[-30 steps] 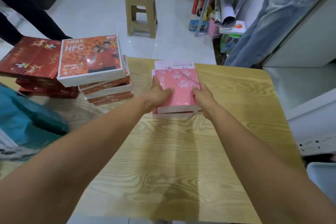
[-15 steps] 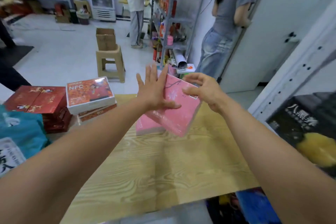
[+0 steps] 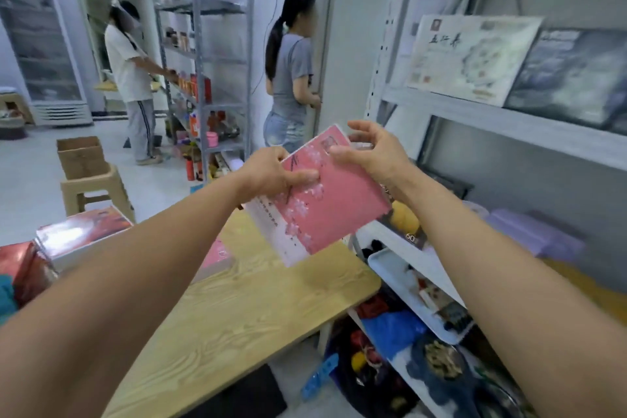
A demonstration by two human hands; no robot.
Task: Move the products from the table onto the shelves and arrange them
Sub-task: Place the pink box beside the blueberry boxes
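I hold a flat pink box (image 3: 334, 204) with a blossom print, tilted in the air above the right end of the wooden table (image 3: 258, 309). My left hand (image 3: 271, 175) grips its left edge, thumb on the front. My right hand (image 3: 376, 154) touches the box's upper right corner with loosely curled fingers. A second pink box (image 3: 217, 256) lies on the table behind my left forearm. Red and orange boxes (image 3: 81, 232) are stacked at the table's left end. The grey metal shelves (image 3: 502, 115) stand to the right of the box.
Flat boxes (image 3: 475, 58) lean on the upper shelf. Lower shelves hold a white tray (image 3: 393, 276), purple packs (image 3: 532, 231) and bags. Two people stand at a further shelf rack (image 3: 217, 71). A stool (image 3: 95, 190) carries a cardboard box.
The pink box has been lifted off the table and carried up and to the right toward the shelves. My view swung up and right from the table to the shelving.
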